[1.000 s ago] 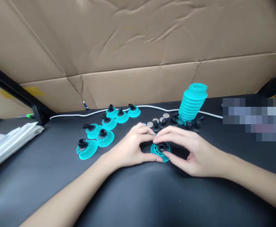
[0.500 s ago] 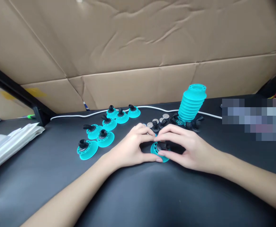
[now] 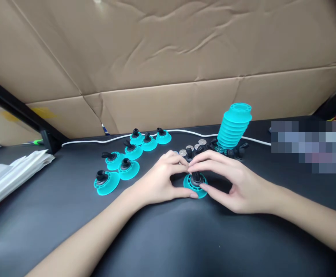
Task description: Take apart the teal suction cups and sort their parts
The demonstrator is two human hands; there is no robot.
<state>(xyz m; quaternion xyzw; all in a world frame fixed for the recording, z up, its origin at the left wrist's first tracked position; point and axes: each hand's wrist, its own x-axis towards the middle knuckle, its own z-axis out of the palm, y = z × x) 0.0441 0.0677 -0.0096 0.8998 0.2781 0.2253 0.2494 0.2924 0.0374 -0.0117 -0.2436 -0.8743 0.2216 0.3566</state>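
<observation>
A turquoise cup-shaped base rests on the dark table in front of me, with a black knobbed piece upright at its centre. My left hand grips the base's left side between thumb and fingers. Around the black piece, my right hand has its fingers behind and its thumb at the front right. Fingertips of both hands meet behind the piece and partly hide its top. Just beyond my hands are loose black pieces and silver discs.
Several turquoise bases with black tops stand at the left. A tilted stack of turquoise bases is at the back right, near more black pieces. A white cable runs along the cardboard. Papers lie far left.
The black piece has gone from leaning right to standing upright in the base. My right thumb has shifted right along it, while my left hand has stayed in place.
</observation>
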